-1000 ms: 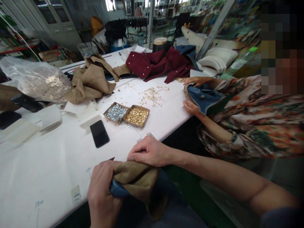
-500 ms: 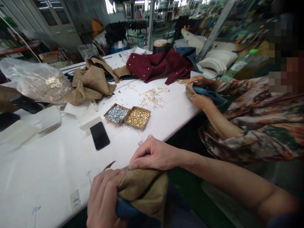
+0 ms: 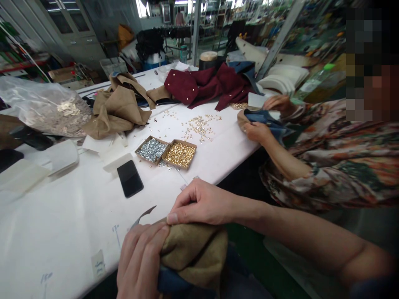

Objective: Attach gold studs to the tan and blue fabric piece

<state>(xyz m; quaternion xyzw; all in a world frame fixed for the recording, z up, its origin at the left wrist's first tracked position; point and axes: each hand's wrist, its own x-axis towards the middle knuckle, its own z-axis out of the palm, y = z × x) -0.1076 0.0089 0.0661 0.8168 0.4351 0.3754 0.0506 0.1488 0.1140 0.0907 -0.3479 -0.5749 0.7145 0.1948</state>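
Both my hands are on a piece of tan fabric with blue cloth on its other side (image 3: 196, 251), at the near table edge. My left hand (image 3: 141, 259) is wrapped over its left end, fingers bent. My right hand (image 3: 201, 203) pinches the upper edge between thumb and forefinger; whatever lies under the fingertips is hidden. A thin dark strip (image 3: 146, 212) sticks up beyond my left fingers. Past my hands stand a small box of silver eyelets (image 3: 151, 149) and a box of gold ones (image 3: 180, 154). A black phone (image 3: 130, 178) lies left of them.
Loose gold pieces (image 3: 199, 126) are scattered mid-table. Farther back lie maroon fabric (image 3: 199, 87), tan pieces (image 3: 118, 108) and a clear plastic bag (image 3: 46, 106) of small parts. At the right a co-worker's hands (image 3: 258, 132) hold blue and tan cloth.
My left hand and the fabric have shifted slightly right, and the dark strip stands out farther. The co-worker's far hand has moved right, away from the cloth's tan edge.
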